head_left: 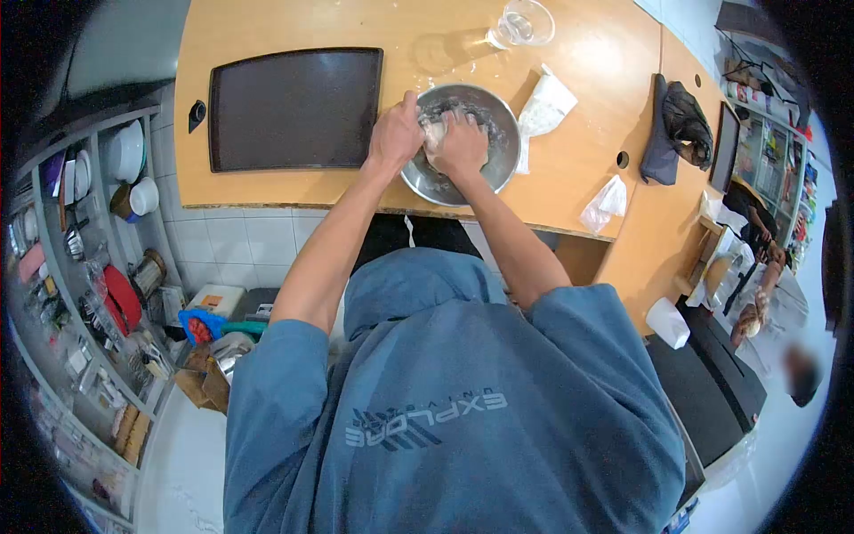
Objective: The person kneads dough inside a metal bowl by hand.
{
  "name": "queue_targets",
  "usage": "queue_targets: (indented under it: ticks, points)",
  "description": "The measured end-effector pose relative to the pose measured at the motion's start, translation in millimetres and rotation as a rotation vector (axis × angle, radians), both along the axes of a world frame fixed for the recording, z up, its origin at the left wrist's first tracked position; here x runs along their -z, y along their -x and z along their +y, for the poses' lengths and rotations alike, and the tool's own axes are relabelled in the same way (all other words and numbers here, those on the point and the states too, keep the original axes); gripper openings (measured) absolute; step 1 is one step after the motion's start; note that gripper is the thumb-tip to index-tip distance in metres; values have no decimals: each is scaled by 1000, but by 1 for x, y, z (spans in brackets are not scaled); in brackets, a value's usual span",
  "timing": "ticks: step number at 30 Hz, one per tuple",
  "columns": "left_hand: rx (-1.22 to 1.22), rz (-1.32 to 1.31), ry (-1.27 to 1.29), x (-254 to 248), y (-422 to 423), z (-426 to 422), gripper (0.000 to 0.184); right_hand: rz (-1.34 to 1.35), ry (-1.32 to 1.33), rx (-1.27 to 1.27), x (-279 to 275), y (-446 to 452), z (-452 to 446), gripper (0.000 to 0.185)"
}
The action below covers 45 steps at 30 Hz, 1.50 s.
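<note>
A metal bowl sits near the front edge of the wooden table, with pale dough and floury smears inside. My left hand grips the left side of the bowl's rim, thumb pointing up. Inside the bowl, my right hand is pressed onto the dough, its fingers bent over it and partly hiding it. To the right of the bowl lies a white packet, its contents hidden.
A dark baking tray lies left of the bowl. Farther back is a clear cup. A small plastic bag rests by the front edge, and a dark bag lies right. Shelves stand left; another person is at far right.
</note>
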<state>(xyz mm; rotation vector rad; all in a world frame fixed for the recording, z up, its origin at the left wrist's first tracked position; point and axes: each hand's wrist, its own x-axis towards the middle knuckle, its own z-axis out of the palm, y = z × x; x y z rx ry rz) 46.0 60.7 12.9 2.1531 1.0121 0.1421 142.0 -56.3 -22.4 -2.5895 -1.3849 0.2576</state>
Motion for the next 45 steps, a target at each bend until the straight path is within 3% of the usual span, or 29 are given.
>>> queue_targets:
  ticks: [2, 5, 8, 12, 15, 18, 22, 32, 35, 45]
  points:
    - [6, 1, 2, -1, 0, -2, 19, 36, -53, 33, 3, -4, -2, 54]
    - [16, -8, -20, -2, 1, -1, 22, 421, -146, 137, -20, -20, -4, 56]
    - [30, -12, -14, 1, 1, 0, 24, 496, -351, 114, -48, -29, -7, 55]
    - [59, -1, -11, -2, 5, 2, 26, 813, -419, 271, -76, -34, -13, 51]
    - [41, 31, -1, -2, 2, 1, 27, 536, -394, 81, -73, -35, -20, 48]
    - [32, 42, 0, -1, 1, 0, 27, 466, -345, -42, -63, -29, -34, 44]
    - [18, 42, -2, 0, 0, 1, 27, 234, -397, -68, -38, -21, -42, 40]
    - [22, 25, -33, 1, -2, 0, 22, 100, -87, -119, -35, 0, -30, 30]
    - [34, -9, -28, 5, -2, -5, 21, 190, 139, -16, -40, 14, -23, 34]
    - [102, -56, 5, 8, 0, -1, 17, 200, 327, 10, -39, 15, -4, 32]
